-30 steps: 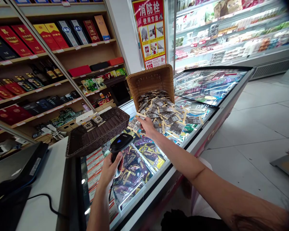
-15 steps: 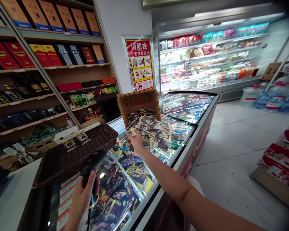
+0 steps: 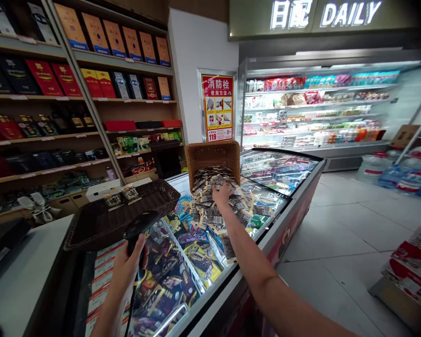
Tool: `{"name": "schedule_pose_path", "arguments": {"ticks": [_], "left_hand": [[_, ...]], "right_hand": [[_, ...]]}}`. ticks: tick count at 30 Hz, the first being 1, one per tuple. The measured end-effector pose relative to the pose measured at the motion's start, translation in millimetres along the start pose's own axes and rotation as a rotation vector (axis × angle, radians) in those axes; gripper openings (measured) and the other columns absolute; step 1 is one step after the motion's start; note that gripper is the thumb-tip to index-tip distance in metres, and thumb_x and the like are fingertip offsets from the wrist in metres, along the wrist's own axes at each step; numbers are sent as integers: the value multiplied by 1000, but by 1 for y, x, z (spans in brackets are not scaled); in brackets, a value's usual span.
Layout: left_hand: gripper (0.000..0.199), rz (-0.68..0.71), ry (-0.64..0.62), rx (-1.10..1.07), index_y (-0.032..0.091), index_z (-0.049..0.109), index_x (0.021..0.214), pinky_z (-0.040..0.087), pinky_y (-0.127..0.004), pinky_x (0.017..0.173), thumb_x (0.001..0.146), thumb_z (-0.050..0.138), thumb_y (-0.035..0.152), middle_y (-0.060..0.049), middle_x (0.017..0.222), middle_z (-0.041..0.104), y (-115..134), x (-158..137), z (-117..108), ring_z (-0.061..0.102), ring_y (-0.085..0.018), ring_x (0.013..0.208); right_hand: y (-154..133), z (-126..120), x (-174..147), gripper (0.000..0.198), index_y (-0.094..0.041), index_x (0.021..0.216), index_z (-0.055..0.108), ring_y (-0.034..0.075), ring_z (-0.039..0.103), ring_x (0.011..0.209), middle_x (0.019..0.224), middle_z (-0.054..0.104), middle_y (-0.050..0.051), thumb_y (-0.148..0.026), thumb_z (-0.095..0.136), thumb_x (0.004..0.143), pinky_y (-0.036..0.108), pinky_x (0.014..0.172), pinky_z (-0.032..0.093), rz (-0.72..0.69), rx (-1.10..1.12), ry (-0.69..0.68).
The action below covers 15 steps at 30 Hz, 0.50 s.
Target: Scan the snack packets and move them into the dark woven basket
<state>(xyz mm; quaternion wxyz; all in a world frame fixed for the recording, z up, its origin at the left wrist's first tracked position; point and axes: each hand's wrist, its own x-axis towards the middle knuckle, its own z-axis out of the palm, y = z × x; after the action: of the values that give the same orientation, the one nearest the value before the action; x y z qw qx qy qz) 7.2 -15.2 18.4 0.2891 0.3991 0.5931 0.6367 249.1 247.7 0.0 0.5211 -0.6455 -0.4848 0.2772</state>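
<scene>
My left hand [image 3: 128, 264] is wrapped round the handle of a black barcode scanner [image 3: 140, 224], its head pointing up and to the right. A cable hangs below it. My right hand [image 3: 223, 194] reaches onto a heap of small dark snack packets [image 3: 210, 215], with thumb and fingers apart and touching them; some fingertips are hidden among the packets. The heap spills from a tipped brown wicker basket [image 3: 212, 157] onto the freezer's glass top. One packet [image 3: 228, 247] lies apart near the front rim, beside my right forearm.
A dark woven tray [image 3: 154, 199] with two packets in it stands left of the heap. The chest freezer [image 3: 284, 206] holds bagged goods under glass. A white counter [image 3: 38, 267] is at left, stocked shelves behind. Water jugs [image 3: 372, 166] and red boxes [image 3: 412, 262] stand on the right.
My right hand has moved from the heap's left edge to its upper middle. The packet near the front rim now shows. My left hand keeps hold of the barcode scanner; the view has tilted up.
</scene>
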Motion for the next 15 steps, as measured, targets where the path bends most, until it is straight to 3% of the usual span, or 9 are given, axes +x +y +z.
{"name": "schedule_pose_path", "arguments": {"ticks": [6, 10, 15], "left_hand": [[58, 1, 117, -19, 22, 56, 71, 33, -22, 38, 69, 83, 73, 4, 55, 55, -6, 5, 0, 46, -10, 42], [61, -42, 176, -57, 21, 58, 73, 35, -22, 39, 66, 84, 77, 5, 56, 56, -13, 7, -3, 48, -10, 42], [68, -113, 260, -82, 23, 54, 71, 33, -23, 37, 61, 83, 84, 5, 55, 55, -25, 13, -11, 46, -10, 39]], "right_hand": [[-5, 33, -25, 43, -14, 135, 62, 42, 32, 149, 157, 42, 26, -32, 59, 96, 56, 121, 32, -346, -123, 40], [-37, 82, -49, 31, -17, 120, 70, 35, 48, 135, 138, 56, 19, -31, 62, 94, 48, 119, 37, -555, -112, -160], [-82, 160, -76, 27, -18, 118, 73, 29, 61, 125, 130, 65, 15, -29, 67, 94, 41, 112, 46, -625, -146, -467]]}}
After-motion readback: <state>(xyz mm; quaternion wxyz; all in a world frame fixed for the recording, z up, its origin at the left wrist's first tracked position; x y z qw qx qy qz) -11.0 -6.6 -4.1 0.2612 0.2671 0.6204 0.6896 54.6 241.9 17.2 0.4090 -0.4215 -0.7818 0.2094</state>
